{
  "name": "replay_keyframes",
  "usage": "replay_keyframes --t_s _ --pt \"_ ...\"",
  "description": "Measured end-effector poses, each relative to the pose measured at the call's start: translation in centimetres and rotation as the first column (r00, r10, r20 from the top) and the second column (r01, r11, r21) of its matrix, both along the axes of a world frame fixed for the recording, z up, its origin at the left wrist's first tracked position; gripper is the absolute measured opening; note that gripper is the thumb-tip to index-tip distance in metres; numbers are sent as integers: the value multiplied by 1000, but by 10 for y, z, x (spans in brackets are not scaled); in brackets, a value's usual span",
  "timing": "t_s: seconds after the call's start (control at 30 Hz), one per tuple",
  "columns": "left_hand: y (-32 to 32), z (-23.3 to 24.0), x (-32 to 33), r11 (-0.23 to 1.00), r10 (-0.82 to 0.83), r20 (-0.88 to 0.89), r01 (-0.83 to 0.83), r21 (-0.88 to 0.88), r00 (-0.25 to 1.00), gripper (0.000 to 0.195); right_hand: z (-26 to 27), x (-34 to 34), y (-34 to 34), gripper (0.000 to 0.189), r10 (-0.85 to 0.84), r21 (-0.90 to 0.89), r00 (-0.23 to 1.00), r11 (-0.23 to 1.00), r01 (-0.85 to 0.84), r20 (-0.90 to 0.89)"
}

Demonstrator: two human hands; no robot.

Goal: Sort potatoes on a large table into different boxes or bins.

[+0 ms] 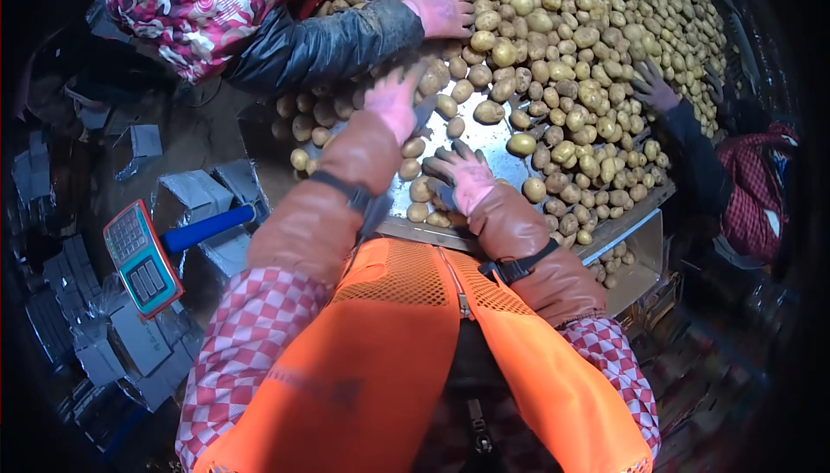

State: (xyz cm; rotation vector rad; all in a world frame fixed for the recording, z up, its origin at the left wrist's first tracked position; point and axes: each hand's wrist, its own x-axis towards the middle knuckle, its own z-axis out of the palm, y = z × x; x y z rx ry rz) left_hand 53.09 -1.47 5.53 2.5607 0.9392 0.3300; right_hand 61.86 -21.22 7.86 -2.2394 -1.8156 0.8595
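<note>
My left hand (393,100), in a pink glove with dark fingertips, reaches out over the sorting table at the left. Its fingers are apart beside several potatoes (433,76), and it is slightly blurred. Closer to me, my right hand (465,176) wears the same kind of glove. Its fingers are spread just above or on the bare metal tabletop (483,142), close to a small group of potatoes (420,191) on its left. Neither hand visibly grips a potato. What lies under the palms is hidden.
A large potato heap (583,71) spreads across the back and right. A co-worker's gloved hand (441,14) reaches in from the left, another's hand (655,88) from the right. Below the table's right edge stands a cardboard box (639,278) with potatoes. A digital scale display (144,259) stands left, near cartons (194,191).
</note>
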Motion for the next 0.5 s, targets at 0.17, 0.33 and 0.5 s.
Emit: replay_keyframes --t_s 0.17,0.33,0.5 --pt "2 -12 -55 992 -36 -163 16 -123 986 49 13 38 -67 30 -634 -253 381 681 688 -673" --pt "-41 -9 -81 985 173 -78 -170 40 982 40 -84 57 -130 21 -453 -294 717 891 346 -529" --pt "-65 25 -79 875 -481 -126 484 -7 868 44 -18 18 -53 21 -249 -310 759 948 66 -601"
